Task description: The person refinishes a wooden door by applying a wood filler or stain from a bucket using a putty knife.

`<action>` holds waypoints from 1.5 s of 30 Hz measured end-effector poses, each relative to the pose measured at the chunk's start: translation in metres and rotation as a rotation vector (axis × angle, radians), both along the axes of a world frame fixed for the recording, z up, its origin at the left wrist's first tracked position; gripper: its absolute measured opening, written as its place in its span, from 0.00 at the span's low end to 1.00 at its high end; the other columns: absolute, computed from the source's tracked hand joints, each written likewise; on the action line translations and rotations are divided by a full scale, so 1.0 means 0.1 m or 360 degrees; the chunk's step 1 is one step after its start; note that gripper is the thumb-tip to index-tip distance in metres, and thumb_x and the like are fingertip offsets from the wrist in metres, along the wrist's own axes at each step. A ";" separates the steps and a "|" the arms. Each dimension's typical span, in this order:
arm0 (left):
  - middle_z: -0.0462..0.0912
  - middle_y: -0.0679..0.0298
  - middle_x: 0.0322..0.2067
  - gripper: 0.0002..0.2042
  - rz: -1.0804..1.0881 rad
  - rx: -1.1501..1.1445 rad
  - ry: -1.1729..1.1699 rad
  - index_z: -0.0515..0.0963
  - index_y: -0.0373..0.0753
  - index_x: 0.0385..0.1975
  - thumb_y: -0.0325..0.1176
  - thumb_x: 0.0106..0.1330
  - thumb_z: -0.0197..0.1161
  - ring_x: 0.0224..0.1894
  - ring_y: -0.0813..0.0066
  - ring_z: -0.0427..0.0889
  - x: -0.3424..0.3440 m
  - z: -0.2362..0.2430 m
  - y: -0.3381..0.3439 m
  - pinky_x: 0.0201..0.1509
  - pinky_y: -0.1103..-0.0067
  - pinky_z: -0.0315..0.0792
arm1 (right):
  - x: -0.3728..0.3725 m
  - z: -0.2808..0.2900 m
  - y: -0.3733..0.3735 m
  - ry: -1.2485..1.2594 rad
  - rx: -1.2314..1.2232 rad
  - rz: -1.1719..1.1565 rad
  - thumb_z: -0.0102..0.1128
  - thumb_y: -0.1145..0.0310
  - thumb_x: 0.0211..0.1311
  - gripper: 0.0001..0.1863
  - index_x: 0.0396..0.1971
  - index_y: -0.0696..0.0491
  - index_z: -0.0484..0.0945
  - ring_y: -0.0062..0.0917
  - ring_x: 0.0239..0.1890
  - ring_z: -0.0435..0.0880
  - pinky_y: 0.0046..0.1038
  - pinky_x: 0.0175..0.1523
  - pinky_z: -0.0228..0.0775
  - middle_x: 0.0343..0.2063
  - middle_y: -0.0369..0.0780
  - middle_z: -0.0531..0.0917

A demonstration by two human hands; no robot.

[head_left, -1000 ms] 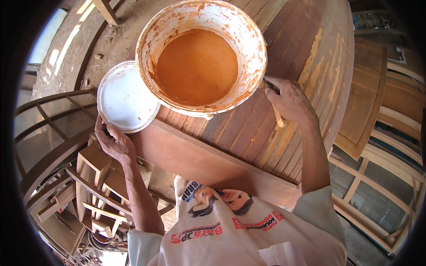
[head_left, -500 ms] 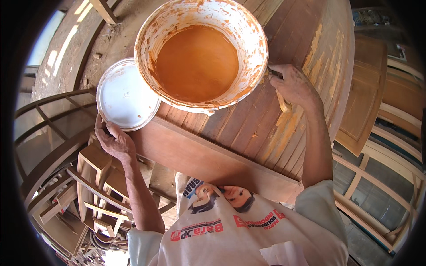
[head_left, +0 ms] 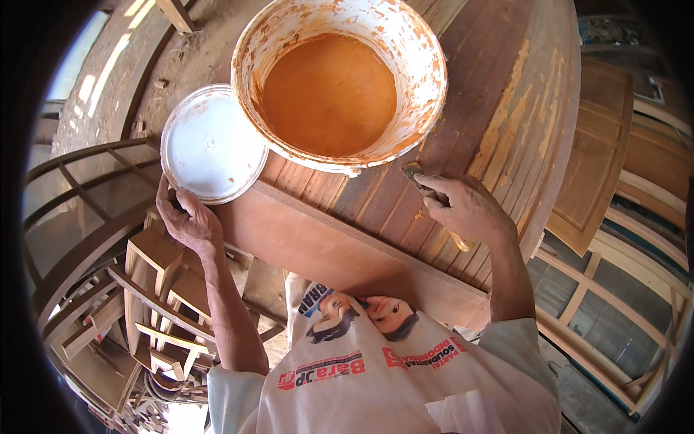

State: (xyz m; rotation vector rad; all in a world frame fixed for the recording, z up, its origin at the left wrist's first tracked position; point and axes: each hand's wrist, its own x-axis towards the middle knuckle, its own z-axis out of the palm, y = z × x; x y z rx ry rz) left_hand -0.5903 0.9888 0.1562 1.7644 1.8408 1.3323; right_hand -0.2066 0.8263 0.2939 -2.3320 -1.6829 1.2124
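A white bucket [head_left: 419,87], smeared around its inside and holding orange paste [head_left: 325,94], stands at the top of the planked wooden surface [head_left: 491,79]. Left of it, slightly overlapped, is a round white lid [head_left: 210,137]. My left hand [head_left: 188,217] grips the lid's lower-left edge with curled fingers. My right hand [head_left: 466,206] is closed on a putty knife [head_left: 412,173] with a wooden handle, its stained blade pointing up-left just below the bucket's lower-right rim.
A reddish board [head_left: 347,253] runs along the near edge. Curved wooden frames [head_left: 87,184] and stacked box-like pieces [head_left: 152,267] fill the lower left. Panelled doors [head_left: 593,152] and glazed frames [head_left: 607,311] stand at right. A wooden post [head_left: 173,14] is at top left.
My right hand with the putty knife has moved down and left from beside the bucket's right side. The bucket has shifted slightly up-right in view; the lid and left hand slightly upward.
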 end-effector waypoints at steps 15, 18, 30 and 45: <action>0.83 0.52 0.52 0.19 0.0024 -0.0063 0.0002 0.78 0.31 0.62 0.31 0.77 0.53 0.49 0.65 0.83 0.01 0.03 0.01 0.55 0.71 0.77 | 0.28 -0.43 -0.18 -0.0092 0.0458 0.0160 0.67 0.72 0.66 0.20 0.58 0.50 0.85 0.43 0.40 0.87 0.41 0.44 0.82 0.39 0.47 0.86; 0.84 0.52 0.52 0.19 0.0036 0.0033 0.0148 0.78 0.31 0.62 0.31 0.76 0.53 0.50 0.63 0.84 -0.01 -0.01 0.02 0.55 0.69 0.77 | 0.31 -0.32 -0.23 -0.0067 0.0416 0.0086 0.67 0.72 0.67 0.19 0.58 0.50 0.85 0.43 0.40 0.87 0.42 0.44 0.81 0.39 0.47 0.85; 0.86 0.49 0.51 0.19 0.0103 -0.0037 0.0109 0.80 0.30 0.59 0.34 0.77 0.54 0.49 0.60 0.86 0.04 0.03 0.01 0.54 0.68 0.79 | 0.53 -0.42 -0.03 -0.0193 0.0375 0.0153 0.64 0.70 0.71 0.18 0.59 0.51 0.84 0.44 0.41 0.87 0.44 0.45 0.80 0.40 0.47 0.84; 0.85 0.52 0.49 0.19 0.0066 0.0019 0.0081 0.79 0.31 0.60 0.34 0.75 0.54 0.46 0.64 0.84 0.03 0.01 0.01 0.53 0.70 0.78 | 0.57 -0.23 0.25 -0.0156 0.0425 -0.0282 0.60 0.67 0.73 0.15 0.54 0.58 0.81 0.41 0.34 0.86 0.45 0.44 0.78 0.33 0.49 0.85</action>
